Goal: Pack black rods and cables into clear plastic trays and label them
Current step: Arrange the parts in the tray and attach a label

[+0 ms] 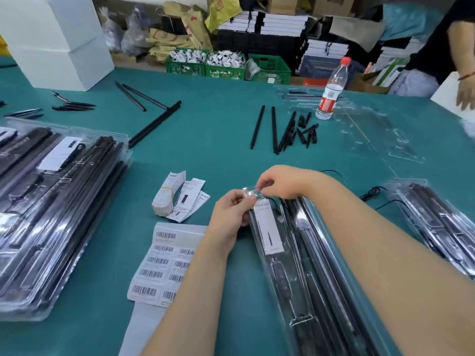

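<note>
Where the teal felt-like table cover (226,98) meets its left edge, a stack of glossy clear plastic trays (51,214) lies filled with long black rods, a white paper card showing under the top lid. Just right of it sit a rubber-banded bundle of white label cards (167,196) and, nearer the person, a flat sheet of barcode stickers (159,268). Beyond them, loose slim black rods (272,129) and short tapered black spikes (307,132) lie scattered. At centre, the left hand (231,217) and the right hand (282,182) both pinch the crinkly far tab of a long clear tray (316,273), fingers curled tight on the plastic; inside lie black rods, a thin cable and a white label card. Behind stands a ribbed clear water bottle (332,91) with a red cap. Farther right lies another packed tray (437,222).
</note>
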The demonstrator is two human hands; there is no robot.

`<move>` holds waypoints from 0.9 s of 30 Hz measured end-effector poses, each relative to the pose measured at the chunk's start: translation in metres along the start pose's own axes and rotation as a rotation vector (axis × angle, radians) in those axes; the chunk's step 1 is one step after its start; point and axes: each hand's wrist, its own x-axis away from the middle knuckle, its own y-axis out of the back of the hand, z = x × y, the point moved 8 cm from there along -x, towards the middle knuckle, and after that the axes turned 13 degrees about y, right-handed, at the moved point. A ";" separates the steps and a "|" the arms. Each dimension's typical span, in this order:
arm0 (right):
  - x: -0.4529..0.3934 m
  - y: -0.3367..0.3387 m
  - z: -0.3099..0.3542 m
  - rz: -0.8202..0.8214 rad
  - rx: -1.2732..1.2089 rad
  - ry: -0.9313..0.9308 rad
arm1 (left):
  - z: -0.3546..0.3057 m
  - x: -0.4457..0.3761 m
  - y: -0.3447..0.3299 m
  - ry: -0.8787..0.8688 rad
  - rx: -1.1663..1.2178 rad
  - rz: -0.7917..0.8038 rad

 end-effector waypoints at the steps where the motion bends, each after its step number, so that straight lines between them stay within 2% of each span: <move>1: 0.000 0.002 0.001 0.011 -0.031 0.000 | 0.000 0.000 -0.001 0.002 0.013 0.002; 6: 0.000 0.008 -0.004 0.006 -0.117 -0.025 | 0.000 -0.006 -0.006 -0.008 0.001 0.024; 11: 0.001 0.015 0.000 0.042 -0.021 -0.051 | 0.001 -0.005 -0.016 0.054 0.028 0.112; 18: 0.000 0.014 0.014 0.079 0.056 -0.063 | 0.003 -0.005 -0.016 0.141 0.171 0.059; 27: 0.006 0.014 0.024 0.209 0.098 -0.054 | 0.003 -0.003 -0.017 0.130 0.166 0.066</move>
